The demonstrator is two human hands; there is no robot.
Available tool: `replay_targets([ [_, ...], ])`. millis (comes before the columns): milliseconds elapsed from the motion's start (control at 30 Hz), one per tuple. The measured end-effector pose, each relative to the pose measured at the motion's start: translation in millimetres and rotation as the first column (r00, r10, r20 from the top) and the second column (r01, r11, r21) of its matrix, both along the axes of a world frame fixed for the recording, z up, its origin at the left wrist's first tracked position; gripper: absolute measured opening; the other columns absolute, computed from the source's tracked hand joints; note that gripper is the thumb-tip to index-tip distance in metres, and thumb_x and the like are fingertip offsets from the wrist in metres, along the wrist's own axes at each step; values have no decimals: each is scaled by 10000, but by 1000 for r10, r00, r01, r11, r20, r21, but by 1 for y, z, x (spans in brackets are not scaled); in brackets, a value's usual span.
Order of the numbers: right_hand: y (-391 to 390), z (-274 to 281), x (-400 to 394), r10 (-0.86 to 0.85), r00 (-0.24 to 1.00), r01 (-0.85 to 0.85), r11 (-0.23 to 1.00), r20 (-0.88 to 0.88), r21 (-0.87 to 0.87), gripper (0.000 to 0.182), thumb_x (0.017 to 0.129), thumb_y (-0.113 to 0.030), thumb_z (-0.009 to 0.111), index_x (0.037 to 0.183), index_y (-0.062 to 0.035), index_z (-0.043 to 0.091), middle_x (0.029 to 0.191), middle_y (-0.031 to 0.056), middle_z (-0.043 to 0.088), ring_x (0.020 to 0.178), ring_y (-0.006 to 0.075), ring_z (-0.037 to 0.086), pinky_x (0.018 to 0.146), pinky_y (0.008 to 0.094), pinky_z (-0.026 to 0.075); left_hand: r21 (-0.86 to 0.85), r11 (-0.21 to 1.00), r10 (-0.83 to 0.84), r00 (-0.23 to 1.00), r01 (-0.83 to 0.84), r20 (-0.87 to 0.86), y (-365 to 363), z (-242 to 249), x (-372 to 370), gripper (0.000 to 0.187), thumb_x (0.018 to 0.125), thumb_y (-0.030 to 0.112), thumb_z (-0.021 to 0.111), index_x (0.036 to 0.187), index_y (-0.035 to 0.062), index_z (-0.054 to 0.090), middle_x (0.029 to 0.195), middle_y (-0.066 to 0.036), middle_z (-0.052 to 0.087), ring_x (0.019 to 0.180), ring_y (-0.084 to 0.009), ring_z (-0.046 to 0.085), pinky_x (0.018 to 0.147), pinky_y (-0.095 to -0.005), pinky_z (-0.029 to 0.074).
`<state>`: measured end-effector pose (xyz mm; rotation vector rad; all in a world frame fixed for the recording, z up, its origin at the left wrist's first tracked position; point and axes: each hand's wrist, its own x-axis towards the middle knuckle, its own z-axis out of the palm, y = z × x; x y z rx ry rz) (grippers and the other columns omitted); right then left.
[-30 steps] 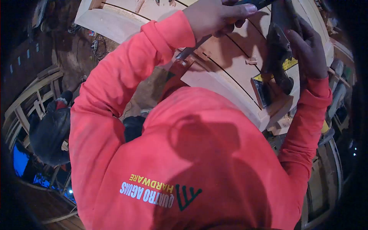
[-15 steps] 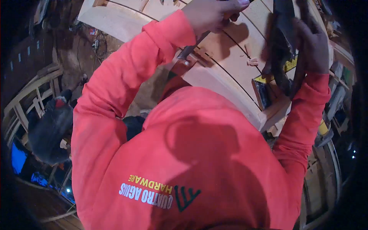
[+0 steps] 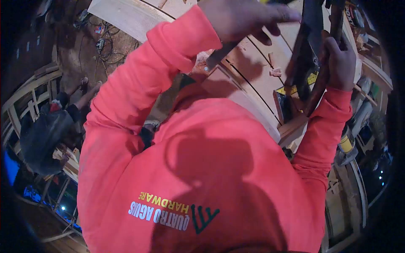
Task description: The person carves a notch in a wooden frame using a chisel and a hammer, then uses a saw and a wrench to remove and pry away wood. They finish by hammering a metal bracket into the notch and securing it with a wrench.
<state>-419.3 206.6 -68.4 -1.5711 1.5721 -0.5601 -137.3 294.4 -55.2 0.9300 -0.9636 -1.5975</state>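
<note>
My left hand (image 3: 244,19) is at the top of the view, closed around a slim chisel-like tool (image 3: 217,57) whose metal end points back toward my chest. My right hand (image 3: 341,63) grips the brown handle of a hammer (image 3: 304,55), its dark head raised above the wood. Both hands are over a curved pale wooden workpiece (image 3: 253,71) made of several boards with dark seams. My red long-sleeved shirt fills the lower part of the view and hides the near side of the workpiece.
A black-and-yellow tool (image 3: 295,89) lies on the wood near its right end, beside small wood chips (image 3: 275,72). Another person (image 3: 46,130) crouches on the floor at left. Cables (image 3: 105,44) lie on the ground. A yellow power tool (image 3: 348,147) sits at right.
My right hand has lifted the hammer higher and more upright. My left hand with the chisel has shifted slightly right, and my index finger has stretched out.
</note>
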Motion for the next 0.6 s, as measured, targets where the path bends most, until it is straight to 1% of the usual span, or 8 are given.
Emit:
replay_targets([
  [67,5,1,0,-3,999,3,1000,36,-1,255,933,-199,657,1111,-20,693,702,-20,563,549,72,509,502,246,392,-33,999,-42,999,42,-2,8,10,0,675,917,221,795,1444,19,424,1050,-112,597,728,-170,658,543,-293,578],
  [100,8,1,-1,-7,999,7,1000,54,0,254,933,-197,654,1111,-18,690,700,-19,560,551,71,509,502,246,392,-45,993,-111,990,107,-88,6,4,6,669,914,213,800,1437,14,433,1054,-110,600,767,-174,657,586,-303,578],
  [167,12,4,-3,-2,998,2,1000,68,-2,268,935,-190,650,1131,-10,686,697,-14,556,554,71,509,507,243,394,-191,979,-65,997,73,46,-4,-16,3,637,923,220,794,1417,4,454,1068,-106,608,850,-177,642,694,-325,565],
  [200,13,4,-5,-2,997,2,1000,75,-3,275,936,-187,648,1141,-6,684,696,-12,554,555,71,508,510,242,395,-334,943,80,967,5,242,-11,-30,-9,613,936,235,783,1405,-1,466,1078,-103,613,895,-176,628,758,-337,553],
  [267,14,-1,-11,4,997,-6,1000,81,16,268,942,-186,646,1138,-6,677,695,-9,553,556,71,509,514,243,398,-449,892,240,891,-46,386,-14,-40,-18,565,961,273,757,1375,-8,494,1080,-94,617,961,-171,592,853,-348,518],
  [433,20,-8,-13,22,994,-26,999,110,37,237,953,-182,643,1116,-12,667,691,-5,553,556,72,513,515,243,400,-147,989,71,896,-7,438,-6,-13,-21,508,1012,370,683,1318,-14,554,1016,-59,601,954,-147,528,866,-329,474],
  [533,17,-15,-19,16,992,-29,995,125,96,217,954,-183,647,1089,-14,661,691,-3,552,562,73,513,522,244,401,-117,988,-36,885,102,465,-5,-18,-13,507,1013,358,683,1329,-18,558,989,-40,583,935,-133,502,845,-311,460],
  [600,19,-11,-17,52,993,-61,995,110,76,203,955,-186,653,1066,-16,658,694,0,551,573,75,511,534,244,401,-109,992,-10,909,61,417,-3,-24,-22,514,1017,363,677,1334,-22,556,993,-33,584,926,-127,502,841,-305,460],
])
